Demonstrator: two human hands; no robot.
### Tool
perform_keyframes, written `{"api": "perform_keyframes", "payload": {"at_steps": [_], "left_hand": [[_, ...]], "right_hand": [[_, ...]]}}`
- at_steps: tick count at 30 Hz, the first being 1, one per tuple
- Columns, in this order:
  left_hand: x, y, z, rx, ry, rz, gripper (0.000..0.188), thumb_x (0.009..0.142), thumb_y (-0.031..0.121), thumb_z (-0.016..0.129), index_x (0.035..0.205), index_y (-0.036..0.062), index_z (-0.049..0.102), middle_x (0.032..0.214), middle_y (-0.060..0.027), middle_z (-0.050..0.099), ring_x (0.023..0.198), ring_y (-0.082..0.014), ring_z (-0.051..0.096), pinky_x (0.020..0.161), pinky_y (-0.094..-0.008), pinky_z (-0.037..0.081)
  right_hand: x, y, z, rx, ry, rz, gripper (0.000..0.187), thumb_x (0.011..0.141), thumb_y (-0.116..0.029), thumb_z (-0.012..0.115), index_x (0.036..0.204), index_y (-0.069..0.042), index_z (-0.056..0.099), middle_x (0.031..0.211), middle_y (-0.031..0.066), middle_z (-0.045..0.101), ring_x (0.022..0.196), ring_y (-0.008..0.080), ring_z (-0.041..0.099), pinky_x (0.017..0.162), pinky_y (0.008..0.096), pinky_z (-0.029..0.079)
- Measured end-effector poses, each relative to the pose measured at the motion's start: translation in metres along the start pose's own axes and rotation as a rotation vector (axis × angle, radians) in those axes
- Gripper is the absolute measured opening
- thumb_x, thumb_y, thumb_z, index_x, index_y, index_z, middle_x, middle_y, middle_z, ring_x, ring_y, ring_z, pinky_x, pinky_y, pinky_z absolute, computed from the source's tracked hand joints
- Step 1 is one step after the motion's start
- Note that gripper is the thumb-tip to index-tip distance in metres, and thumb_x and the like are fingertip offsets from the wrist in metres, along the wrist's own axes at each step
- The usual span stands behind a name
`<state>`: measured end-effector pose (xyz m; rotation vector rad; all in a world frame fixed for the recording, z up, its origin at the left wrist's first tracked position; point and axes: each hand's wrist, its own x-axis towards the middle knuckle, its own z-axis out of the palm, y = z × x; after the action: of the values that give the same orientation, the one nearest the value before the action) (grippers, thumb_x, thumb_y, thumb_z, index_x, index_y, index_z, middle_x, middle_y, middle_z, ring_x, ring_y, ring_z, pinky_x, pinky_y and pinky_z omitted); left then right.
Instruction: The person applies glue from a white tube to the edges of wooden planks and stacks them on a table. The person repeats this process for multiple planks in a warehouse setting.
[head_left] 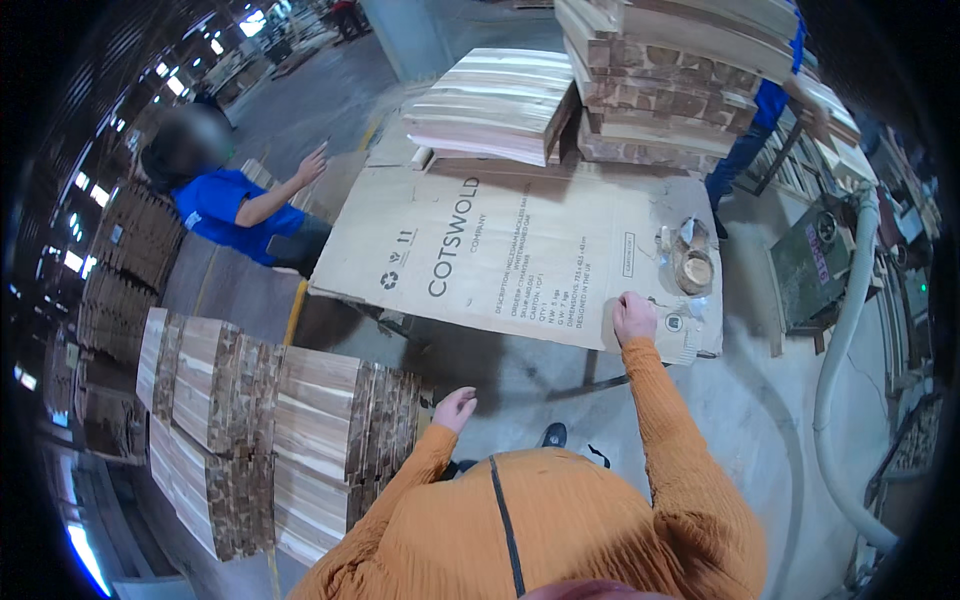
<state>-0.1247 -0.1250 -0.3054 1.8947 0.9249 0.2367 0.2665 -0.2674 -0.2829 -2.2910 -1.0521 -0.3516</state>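
Note:
My right hand [635, 317] is closed and rests at the near edge of a printed brown cardboard sheet [375, 245], which covers a table. Whatever its curled fingers hold, if anything, is hidden. Just beyond it, a round brown container [693, 272] stands near the sheet's right edge with clear plastic around it. By the near right corner lies a pale, ribbed flat thing [680, 346] that I cannot name. My left hand [455, 408] hangs in the air short of the table, its fingers loosely bent and nothing visible in them. It is nearest to stacked wooden panels [315, 410].
Pale wooden boards [495, 95] lie on the table's far side, beside a taller wood stack [665, 100]. A co-worker in blue [240, 205] stands at the left with one arm raised; another [765, 115] is behind the tall stack. A grey hose [828, 400] curves along the right.

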Motion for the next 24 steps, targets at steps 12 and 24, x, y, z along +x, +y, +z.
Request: {"api": "perform_keyframes", "payload": {"at_steps": [12,24], "left_hand": [[0.001,0.033,-0.012,-0.168,-0.426,-0.206,0.026,0.089,0.021,0.057,0.108,0.0027,0.06,0.117,-0.0168,0.059,0.107,-0.018,0.055,0.093,-0.033,0.042],[-0.062,0.304,-0.124,-0.722,-1.535,1.234,0.04,0.09,0.041,0.053,0.071,0.0068,0.049,0.12,-0.0182,0.058,0.116,-0.0364,0.052,0.1,-0.0472,0.033]], "right_hand": [[0.001,-0.002,-0.001,0.033,0.002,-0.007,0.011,0.076,-0.018,0.058,0.082,-0.01,0.055,0.083,0.0084,0.057,0.083,0.0276,0.054,0.074,0.041,0.041],[-0.016,-0.009,0.012,-0.278,0.103,0.025,0.036,0.075,-0.02,0.057,0.11,-0.013,0.056,0.117,0.0044,0.054,0.115,0.0211,0.045,0.095,0.0406,0.032]]}}
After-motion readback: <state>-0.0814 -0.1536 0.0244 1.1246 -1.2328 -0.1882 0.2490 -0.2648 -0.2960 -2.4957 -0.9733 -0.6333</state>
